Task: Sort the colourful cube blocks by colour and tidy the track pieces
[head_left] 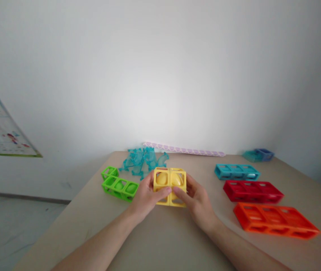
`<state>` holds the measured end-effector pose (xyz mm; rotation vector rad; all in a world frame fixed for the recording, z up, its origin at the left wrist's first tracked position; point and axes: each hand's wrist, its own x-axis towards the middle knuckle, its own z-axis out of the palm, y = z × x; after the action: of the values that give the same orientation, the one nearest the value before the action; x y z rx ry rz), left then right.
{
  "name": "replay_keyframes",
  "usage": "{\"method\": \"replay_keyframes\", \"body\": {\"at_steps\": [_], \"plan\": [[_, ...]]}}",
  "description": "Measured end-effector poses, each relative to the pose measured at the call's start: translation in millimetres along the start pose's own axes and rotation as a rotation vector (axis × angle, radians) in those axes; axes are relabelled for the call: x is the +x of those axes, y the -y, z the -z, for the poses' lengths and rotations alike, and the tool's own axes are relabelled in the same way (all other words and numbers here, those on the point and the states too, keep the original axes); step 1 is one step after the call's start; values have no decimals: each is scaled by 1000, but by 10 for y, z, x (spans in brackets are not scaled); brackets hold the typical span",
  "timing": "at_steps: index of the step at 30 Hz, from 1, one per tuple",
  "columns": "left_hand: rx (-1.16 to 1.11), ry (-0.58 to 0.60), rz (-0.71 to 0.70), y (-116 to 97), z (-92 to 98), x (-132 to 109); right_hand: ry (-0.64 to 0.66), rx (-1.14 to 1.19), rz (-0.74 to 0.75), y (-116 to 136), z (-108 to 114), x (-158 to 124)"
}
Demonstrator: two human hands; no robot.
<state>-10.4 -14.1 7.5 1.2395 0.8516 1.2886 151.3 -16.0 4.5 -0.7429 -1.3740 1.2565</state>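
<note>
Head view: the left hand (pixel 145 199) and the right hand (pixel 201 203) jointly hold the yellow block pair (pixel 169 182), located between them. Each hand is partly closed around its own side of the piece; both thumbs lie on the near face, tips close together at the central seam, and the remaining fingers are largely hidden behind. The pair consists of two smooth, plastic-looking open frames, side by side, with rounded glossy forms inside. Left of the left hand, on the matte beige tabletop (pixel 160 237), lies a green frame row (pixel 119 186) with rounded inserts; a green cube frame (pixel 109 172) sits at its far left end. Beyond the left hand is a heap of translucent teal pieces (pixel 145 160), irregular in shape. Right of the right hand, from far to near, are three elongated open-frame blocks: the blue block (pixel 236 171), the glossy red block (pixel 253 191) and the orange block (pixel 276 220), slightly blurred.
</note>
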Motion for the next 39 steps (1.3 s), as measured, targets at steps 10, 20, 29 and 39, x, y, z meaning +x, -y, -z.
{"method": "replay_keyframes", "body": {"at_steps": [10,20,29,39], "plan": [[-57,-18,10,-30,-7,-19,4,23,33,-12,-28,-6],[-155,-80,14,65,-32,11,-70,48,-32,-88,-5,29],[-50,-102,13,12,-14,5,-60,11,-56,-210,38,6],[-10,-53,0,-19,-9,4,-33,-7,-37,-214,25,-14]]}}
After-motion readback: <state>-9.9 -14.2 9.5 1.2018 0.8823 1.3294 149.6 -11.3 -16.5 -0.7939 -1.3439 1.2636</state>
